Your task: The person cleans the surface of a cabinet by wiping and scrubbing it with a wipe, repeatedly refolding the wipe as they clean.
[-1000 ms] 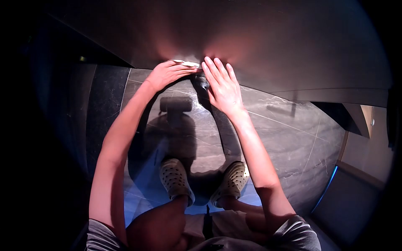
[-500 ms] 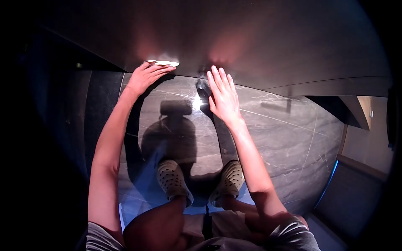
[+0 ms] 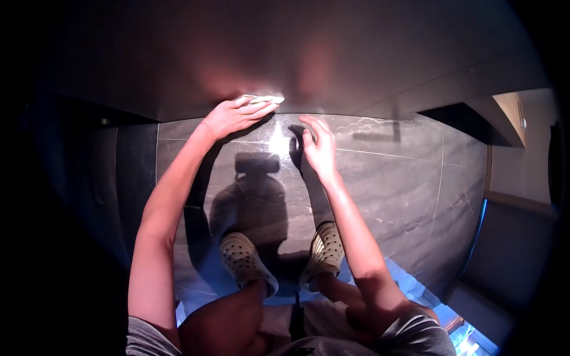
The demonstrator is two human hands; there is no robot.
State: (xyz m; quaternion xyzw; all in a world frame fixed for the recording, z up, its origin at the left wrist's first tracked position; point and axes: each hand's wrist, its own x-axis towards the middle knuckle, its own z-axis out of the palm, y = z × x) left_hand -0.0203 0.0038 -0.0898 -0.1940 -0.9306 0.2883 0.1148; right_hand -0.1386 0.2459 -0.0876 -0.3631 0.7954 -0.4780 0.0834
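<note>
Against the lower part of a dark, glossy panel (image 3: 380,65), my left hand (image 3: 233,118) presses a thin white cloth (image 3: 270,99). Its fingers point right, and only a strip of the cloth shows above them. My right hand (image 3: 320,144) hovers apart from it, to the right, just below the panel's bottom edge. The fingers there are loosely bent and spread with nothing between them. Whether its fingertips touch anything is hard to tell.
Grey marbled floor tiles (image 3: 392,190) lie under me, with my shadow on them. My feet are in beige clogs (image 3: 243,258). A light wooden cabinet edge (image 3: 510,115) stands at the right, near a blue light strip (image 3: 476,231). The far left is dark.
My left hand has slid right along the panel with the cloth. My right hand has come down off the panel, its fingers now bent. The view has shifted slightly.
</note>
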